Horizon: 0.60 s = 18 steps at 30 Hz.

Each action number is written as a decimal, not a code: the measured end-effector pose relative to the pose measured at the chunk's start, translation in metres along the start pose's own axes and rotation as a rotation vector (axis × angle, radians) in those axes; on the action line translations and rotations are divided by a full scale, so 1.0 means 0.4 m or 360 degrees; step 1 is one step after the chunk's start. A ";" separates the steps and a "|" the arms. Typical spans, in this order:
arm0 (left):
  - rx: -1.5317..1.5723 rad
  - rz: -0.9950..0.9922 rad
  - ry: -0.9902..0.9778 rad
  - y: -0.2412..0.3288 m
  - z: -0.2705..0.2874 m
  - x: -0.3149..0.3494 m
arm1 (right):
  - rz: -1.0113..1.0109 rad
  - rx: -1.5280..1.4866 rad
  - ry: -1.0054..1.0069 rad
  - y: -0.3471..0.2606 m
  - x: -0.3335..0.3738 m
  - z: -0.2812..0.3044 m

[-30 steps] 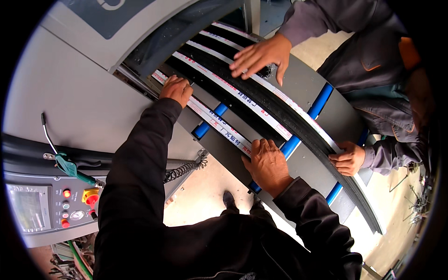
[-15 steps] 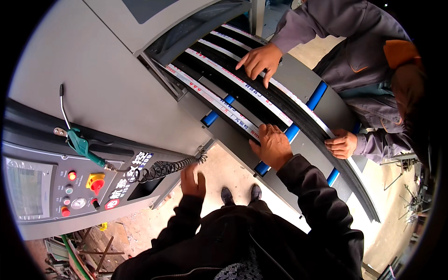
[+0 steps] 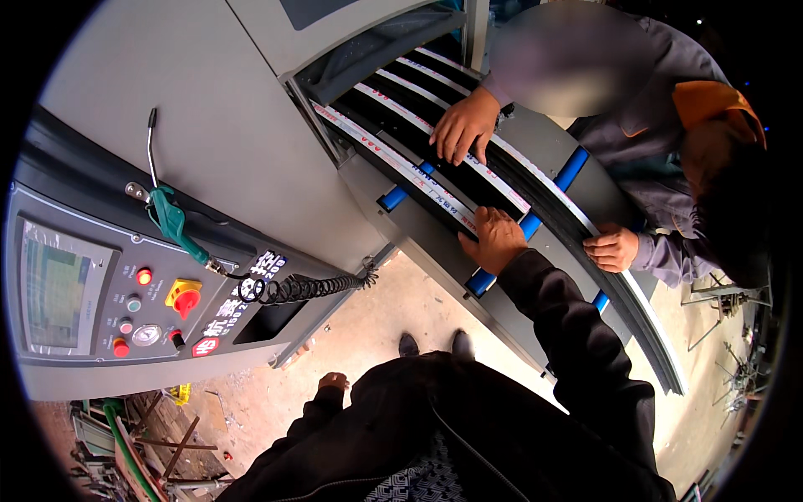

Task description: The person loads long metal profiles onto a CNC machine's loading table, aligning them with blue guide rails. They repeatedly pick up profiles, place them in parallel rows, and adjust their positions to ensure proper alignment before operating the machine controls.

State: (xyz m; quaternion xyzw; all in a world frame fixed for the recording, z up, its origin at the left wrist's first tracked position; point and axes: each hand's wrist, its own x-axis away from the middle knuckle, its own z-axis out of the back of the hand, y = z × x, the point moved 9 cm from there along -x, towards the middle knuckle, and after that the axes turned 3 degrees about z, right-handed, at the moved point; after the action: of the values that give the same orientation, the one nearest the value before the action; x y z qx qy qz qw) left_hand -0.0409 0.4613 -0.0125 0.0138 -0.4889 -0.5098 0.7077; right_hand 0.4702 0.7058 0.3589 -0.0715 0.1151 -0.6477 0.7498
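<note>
While the left hand [image 3: 334,381] hangs low, its grip too hidden to tell, the nearest strip [image 3: 401,168] spans blue rollers [image 3: 393,198], presumably for support. A co-worker's hand [image 3: 466,125] touches the next strip [image 3: 502,187]; the right hand [image 3: 500,238], half-curled, holds the nearest strip's end, probably steadying it.

The widest gap is over the floor [image 3: 381,314], between the left hand [image 3: 333,381] and the machine; the coiled hose [image 3: 314,287] hangs across its upper side. The right hand [image 3: 498,240] blocks the end of the near strip [image 3: 376,151]. Bare worktop [image 3: 570,266] gives a narrow passage beside its sleeve. Farther over, the co-worker's upper hand [image 3: 466,127] and lower hand [image 3: 612,248] stand in the way.
</note>
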 end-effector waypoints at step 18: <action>-0.0852 -0.0087 -0.0152 0.108 -0.035 -0.002 | -0.0084 0.0063 -0.0164 -0.006 -0.004 0.001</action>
State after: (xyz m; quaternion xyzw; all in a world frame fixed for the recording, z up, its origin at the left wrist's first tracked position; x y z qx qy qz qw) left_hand -0.0003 0.4758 0.0021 -0.1846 -0.3691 -0.6398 0.6483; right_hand 0.4678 0.7069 0.3600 -0.0930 0.0616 -0.6649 0.7385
